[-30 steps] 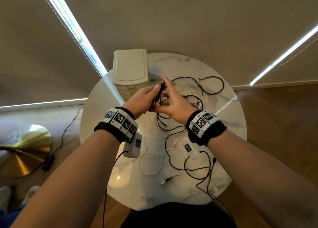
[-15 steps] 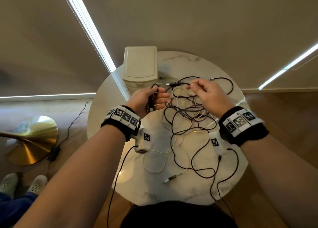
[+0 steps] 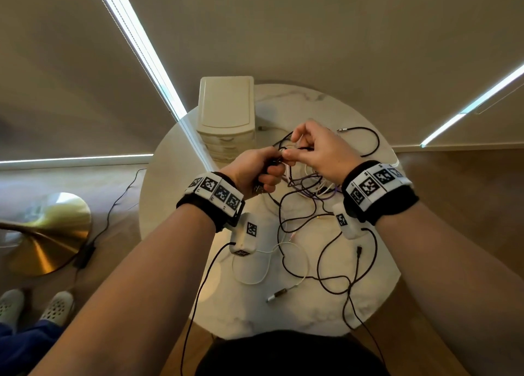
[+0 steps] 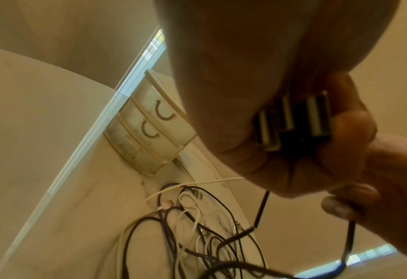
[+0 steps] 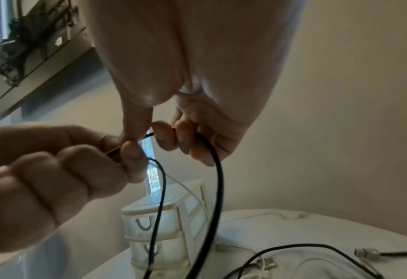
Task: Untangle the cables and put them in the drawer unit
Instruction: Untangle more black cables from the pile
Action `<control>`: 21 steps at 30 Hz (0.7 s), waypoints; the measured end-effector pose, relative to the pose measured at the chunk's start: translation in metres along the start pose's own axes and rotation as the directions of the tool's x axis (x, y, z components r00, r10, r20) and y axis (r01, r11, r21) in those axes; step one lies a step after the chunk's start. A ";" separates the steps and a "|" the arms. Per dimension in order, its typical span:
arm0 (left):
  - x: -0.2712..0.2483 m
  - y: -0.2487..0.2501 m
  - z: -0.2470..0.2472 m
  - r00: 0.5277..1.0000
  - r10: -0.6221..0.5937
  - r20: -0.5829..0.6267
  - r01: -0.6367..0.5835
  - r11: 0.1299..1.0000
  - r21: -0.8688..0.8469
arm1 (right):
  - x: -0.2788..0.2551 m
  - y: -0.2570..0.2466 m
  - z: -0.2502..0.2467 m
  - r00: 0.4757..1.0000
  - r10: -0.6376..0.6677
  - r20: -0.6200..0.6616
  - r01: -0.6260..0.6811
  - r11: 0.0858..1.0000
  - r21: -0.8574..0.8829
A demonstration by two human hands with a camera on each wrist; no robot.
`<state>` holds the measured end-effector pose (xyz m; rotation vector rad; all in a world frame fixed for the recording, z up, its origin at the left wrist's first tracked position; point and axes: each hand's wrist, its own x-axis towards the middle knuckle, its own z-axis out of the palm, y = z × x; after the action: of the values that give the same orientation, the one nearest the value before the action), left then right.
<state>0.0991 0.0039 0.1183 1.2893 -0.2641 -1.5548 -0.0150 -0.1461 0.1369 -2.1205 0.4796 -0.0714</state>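
A tangle of black, white and purple cables [image 3: 309,185] lies on the round marble table [image 3: 175,183]. My left hand [image 3: 255,171] is held above it and grips a bunch of USB plugs [image 4: 293,120] and black cable. My right hand [image 3: 317,149] meets it fingertip to fingertip and pinches a black cable [image 5: 212,188] that hangs down toward the table. The cream drawer unit [image 3: 226,114] stands just behind my left hand with its drawers [image 4: 147,130] closed.
More black cable [image 3: 365,140] loops at the table's far right, and a white cable with a metal plug [image 3: 276,295] lies near the front. A brass lamp base [image 3: 42,234] and someone's white shoes [image 3: 34,307] are on the floor to the left.
My right hand had pulled a black cable away to the right; it has come back to meet the left hand, and both now sit a little higher over the tangle.
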 end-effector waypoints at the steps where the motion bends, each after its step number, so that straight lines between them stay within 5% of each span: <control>1: 0.000 0.000 -0.001 1.000 -0.001 0.006 0.000 0.998 0.062 | 0.001 0.000 -0.001 1.000 -0.001 -0.005 0.002 1.000 0.030; 5: -0.001 0.004 0.001 0.999 0.035 0.032 -0.042 0.965 0.258 | 0.000 0.002 -0.003 0.998 -0.055 0.016 0.052 0.986 0.158; 8: -0.007 0.015 0.000 0.994 0.095 0.050 -0.105 0.950 0.295 | 0.005 0.011 0.000 0.996 -0.091 0.022 0.089 0.995 0.050; 12: -0.007 0.032 0.000 0.960 0.279 0.007 -0.272 0.929 0.252 | 0.007 0.011 0.014 0.997 -0.047 0.060 0.024 0.942 0.333; 16: 0.003 0.038 -0.008 0.903 0.397 -0.165 -0.374 0.915 0.153 | 0.000 0.010 0.036 0.988 0.145 0.047 -0.146 0.817 0.558; 21: 0.006 0.053 -0.035 0.764 0.440 -0.473 -0.547 0.830 -0.112 | -0.035 0.046 0.060 0.950 0.227 0.216 -0.294 0.885 0.361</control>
<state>0.1581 -0.0083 0.1388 1.2027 -0.1119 -0.7897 -0.0477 -0.1082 0.0699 -1.6388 0.5937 0.1555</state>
